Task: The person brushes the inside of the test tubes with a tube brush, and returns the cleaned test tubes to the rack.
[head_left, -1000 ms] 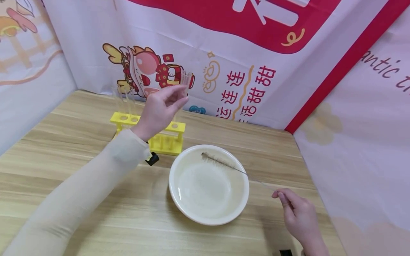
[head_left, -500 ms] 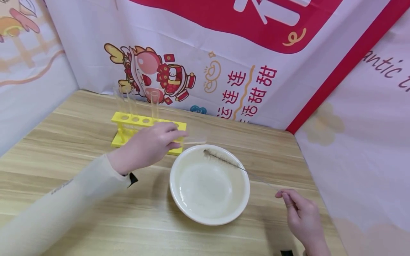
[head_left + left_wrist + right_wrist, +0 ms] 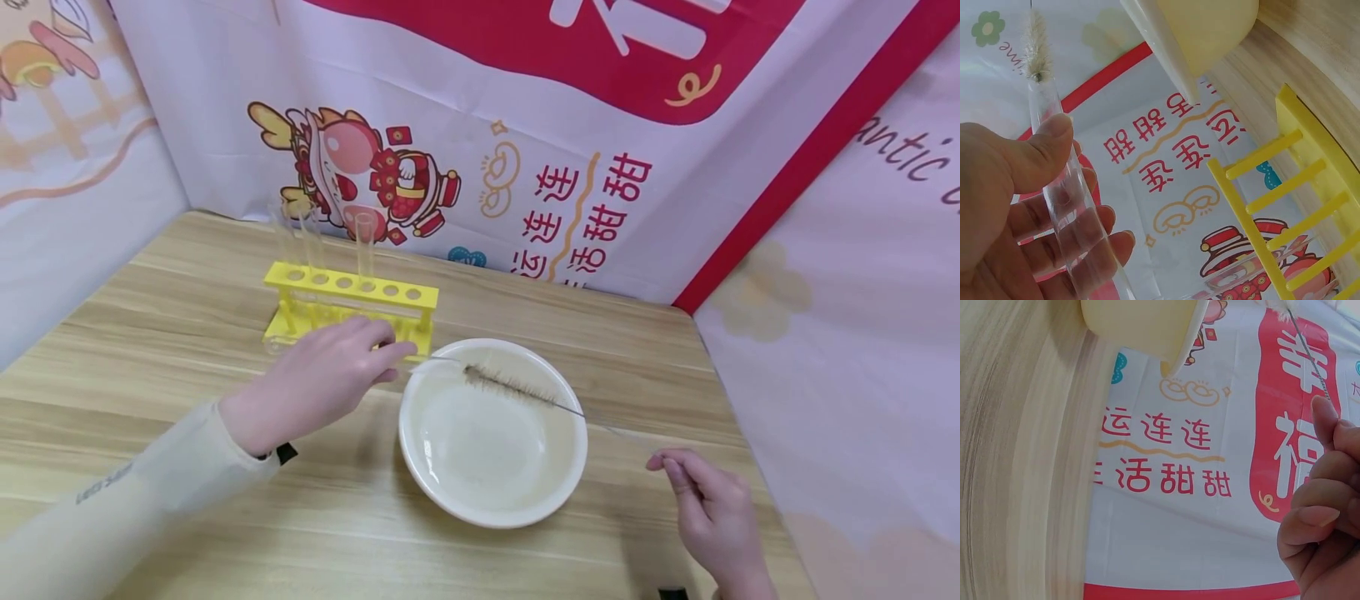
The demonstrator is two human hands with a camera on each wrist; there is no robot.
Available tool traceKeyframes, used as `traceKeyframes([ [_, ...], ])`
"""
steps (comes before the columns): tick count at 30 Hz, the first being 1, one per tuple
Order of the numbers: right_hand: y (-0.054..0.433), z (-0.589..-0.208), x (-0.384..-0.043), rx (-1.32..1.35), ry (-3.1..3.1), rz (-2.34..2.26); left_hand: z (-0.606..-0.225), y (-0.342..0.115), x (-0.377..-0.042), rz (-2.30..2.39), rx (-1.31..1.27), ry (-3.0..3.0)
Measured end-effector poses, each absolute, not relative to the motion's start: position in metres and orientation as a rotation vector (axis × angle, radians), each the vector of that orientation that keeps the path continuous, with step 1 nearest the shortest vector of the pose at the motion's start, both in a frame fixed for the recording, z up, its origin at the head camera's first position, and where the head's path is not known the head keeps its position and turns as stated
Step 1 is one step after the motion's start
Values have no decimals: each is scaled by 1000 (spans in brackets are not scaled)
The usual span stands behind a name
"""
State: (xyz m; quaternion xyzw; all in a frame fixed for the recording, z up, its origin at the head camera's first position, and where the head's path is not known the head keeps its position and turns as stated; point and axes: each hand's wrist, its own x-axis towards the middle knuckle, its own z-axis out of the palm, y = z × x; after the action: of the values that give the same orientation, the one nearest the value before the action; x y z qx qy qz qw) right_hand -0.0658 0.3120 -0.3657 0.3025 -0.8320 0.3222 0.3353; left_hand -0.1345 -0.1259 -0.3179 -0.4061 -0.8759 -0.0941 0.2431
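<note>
My left hand holds a clear glass test tube, thumb on one side and fingers round the other. In the head view the tube lies nearly level, its mouth over the bowl's left rim. My right hand pinches the thin wire handle of a test tube brush. The brush's bristles stretch above the white bowl. In the left wrist view the bristle tip is right at the tube's mouth. Part of the tube is hidden behind my left hand in the head view.
Behind my left hand stands a yellow test tube rack with 3 clear tubes upright in it, among them a test tube near its middle. The wooden table ends at a printed cloth backdrop behind and at the sides.
My left hand has come down from above the rack, and its tube has swung from upright to nearly level, mouth toward the brush. The right hand with the brush has moved only slightly.
</note>
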Motion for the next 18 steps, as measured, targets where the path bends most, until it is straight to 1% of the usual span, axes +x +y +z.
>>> traceKeyframes([
  [18, 314, -372, -67, 929, -2150, 866, -316, -120, -128, -207, -1074, -2361],
])
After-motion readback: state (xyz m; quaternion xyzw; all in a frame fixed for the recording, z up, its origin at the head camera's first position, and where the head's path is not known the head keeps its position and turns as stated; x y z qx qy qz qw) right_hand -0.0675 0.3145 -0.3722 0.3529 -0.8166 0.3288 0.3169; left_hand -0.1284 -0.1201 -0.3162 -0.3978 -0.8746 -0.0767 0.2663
